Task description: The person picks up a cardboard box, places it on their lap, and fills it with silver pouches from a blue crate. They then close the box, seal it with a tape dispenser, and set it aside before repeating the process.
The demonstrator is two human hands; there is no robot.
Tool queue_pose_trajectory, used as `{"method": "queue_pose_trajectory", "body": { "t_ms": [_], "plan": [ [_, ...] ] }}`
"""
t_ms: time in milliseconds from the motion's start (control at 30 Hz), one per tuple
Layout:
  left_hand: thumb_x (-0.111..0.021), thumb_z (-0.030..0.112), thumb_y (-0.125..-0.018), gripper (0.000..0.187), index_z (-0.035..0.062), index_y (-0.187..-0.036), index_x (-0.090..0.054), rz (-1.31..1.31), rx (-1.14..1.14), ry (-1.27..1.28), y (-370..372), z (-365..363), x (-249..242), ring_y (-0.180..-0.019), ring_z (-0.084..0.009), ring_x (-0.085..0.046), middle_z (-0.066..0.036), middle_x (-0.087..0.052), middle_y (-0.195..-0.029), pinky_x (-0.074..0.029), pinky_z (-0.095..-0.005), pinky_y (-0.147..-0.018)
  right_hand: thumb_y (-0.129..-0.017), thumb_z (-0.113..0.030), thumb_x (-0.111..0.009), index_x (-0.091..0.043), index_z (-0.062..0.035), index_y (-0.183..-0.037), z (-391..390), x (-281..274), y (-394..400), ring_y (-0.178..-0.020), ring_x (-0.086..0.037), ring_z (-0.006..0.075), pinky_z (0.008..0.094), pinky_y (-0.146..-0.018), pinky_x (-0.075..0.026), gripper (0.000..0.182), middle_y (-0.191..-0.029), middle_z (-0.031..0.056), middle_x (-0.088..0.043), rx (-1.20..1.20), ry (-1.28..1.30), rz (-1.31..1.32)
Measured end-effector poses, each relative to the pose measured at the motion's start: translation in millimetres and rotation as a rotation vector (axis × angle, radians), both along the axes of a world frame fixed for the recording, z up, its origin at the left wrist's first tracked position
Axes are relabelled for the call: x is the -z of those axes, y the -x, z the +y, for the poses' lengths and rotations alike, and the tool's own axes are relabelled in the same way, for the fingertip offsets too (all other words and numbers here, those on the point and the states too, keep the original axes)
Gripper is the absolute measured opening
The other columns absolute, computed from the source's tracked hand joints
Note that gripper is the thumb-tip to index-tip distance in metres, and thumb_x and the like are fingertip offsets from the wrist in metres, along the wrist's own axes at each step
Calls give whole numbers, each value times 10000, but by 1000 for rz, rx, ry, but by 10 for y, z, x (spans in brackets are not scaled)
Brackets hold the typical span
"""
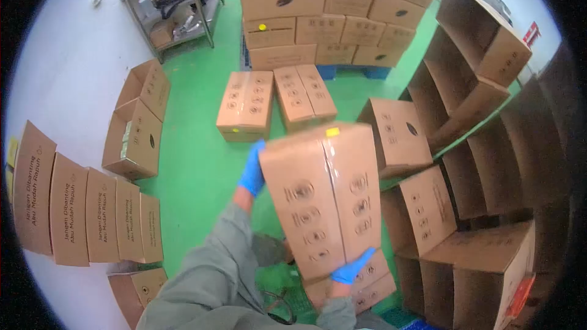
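Note:
A taped cardboard box (315, 201) with printed symbols and a yellow sticker on its far edge is held between my hands, tilted. My left hand (252, 170), in a blue glove, grips its far left corner, with the fingers partly hidden behind the side. At the near end my right hand (353, 267), also gloved in blue, supports the lower edge, its thumb side along the box. Directly below that end sits another closed carton (374, 290), partly covered by the held box and my right arm.
Two closed cartons (246, 101) stand on the green floor ahead. Behind them is a stacked pallet of boxes (284, 3). Open empty boxes (461, 82) are piled along the right. Flat-faced cartons (70, 208) line the left wall, near a metal shelf (177, 9).

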State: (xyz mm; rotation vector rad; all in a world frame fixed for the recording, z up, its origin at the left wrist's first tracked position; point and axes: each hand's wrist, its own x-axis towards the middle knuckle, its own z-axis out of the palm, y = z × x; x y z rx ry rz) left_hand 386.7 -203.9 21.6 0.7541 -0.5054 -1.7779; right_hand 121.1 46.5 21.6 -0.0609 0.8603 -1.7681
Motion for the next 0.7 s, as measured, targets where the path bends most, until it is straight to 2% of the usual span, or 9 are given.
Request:
{"method": "queue_pose_trajectory", "body": {
  "t_ms": [67,167,233,267,333,367,433,600,700],
  "plan": [
    [-377,568,-960,635,49,-1306,-498,-91,-82,68,-414,-661,-606,-1048,-183,-596,-90,-597,-1224,-484,-332,-921,-917,-690,-284,-206,-147,-1505,-725,-174,-606,-1391,-264,342,504,-1137,-252,804,-1545,98,-235,-31,178,-119],
    [-384,595,-946,719,0,-1345,-444,-183,-139,241,-831,-1330,-1181,-1066,-188,-594,-94,-592,-1241,-485,-291,-919,-931,-654,-329,-160,-179,-1514,-1718,-450,-1427,-1417,-205,313,545,-1104,-272,771,-1559,69,-190,-139,244,-91],
    [-499,629,-875,802,70,-1432,-356,-1179,-330,434,-948,-1523,-1253,-1242,-266,-491,-126,-480,-1387,-432,-441,-1006,-968,-557,-374,-73,-241,-1530,-2234,-335,-1915,-1438,-131,282,564,-1079,-265,711,-1583,32,-104,-174,-34,-54],
    [-499,629,-875,802,70,-1432,-356,-1184,-323,434,-905,-1598,-1050,-1242,-266,-491,-126,-480,-1387,-432,-441,-1006,-975,-539,-369,-12,-272,-1526,-2345,-336,-2072,-1436,-131,326,578,-1078,-253,709,-1587,52,-48,-307,9,98],
    [-636,618,-783,943,200,-1511,-206,-2402,14,365,-744,-1735,-490,-1388,-368,-289,-134,-277,-1528,-287,-672,-1030,-981,-521,-364,49,-304,-1522,-2451,-414,-2276,-1434,-131,370,592,-1078,-242,715,-1591,72,9,-435,59,250],
    [-636,618,-783,943,200,-1511,-206,-2396,13,366,-777,-1769,-386,-1388,-368,-289,-134,-277,-1528,-287,-672,-1030,-981,-528,-358,47,-300,-1524,-2406,-464,-2329,-1436,-138,362,583,-1079,-247,714,-1590,83,-17,-552,96,332],
    [-712,632,-678,1045,283,-1511,-187,-2315,187,154,-885,-1842,-157,-1430,-417,-133,-127,-93,-1582,-153,-783,-989,-981,-534,-351,45,-296,-1526,-2350,-309,-2250,-1438,-144,353,575,-1080,-252,714,-1589,94,-44,-664,113,434],
    [-759,412,-748,935,397,-1483,-181,-2273,235,215,-1382,-2125,88,-1426,-349,-194,-51,-115,-1582,-260,-751,-998,-995,-532,-306,-50,-272,-1533,-1829,573,-1911,-1380,-307,328,536,-1080,-280,650,-1533,133,-256,-817,-131,297],
    [-747,404,-762,925,396,-1485,-170,-2357,257,313,-1354,-2111,145,-1418,-354,-215,-59,-135,-1578,-265,-732,-1013,-996,-523,-334,-158,-208,-1522,-1302,1002,-1561,-1294,-428,302,509,-1038,-349,638,-1460,140,-388,-821,-302,336]
  ]
}}
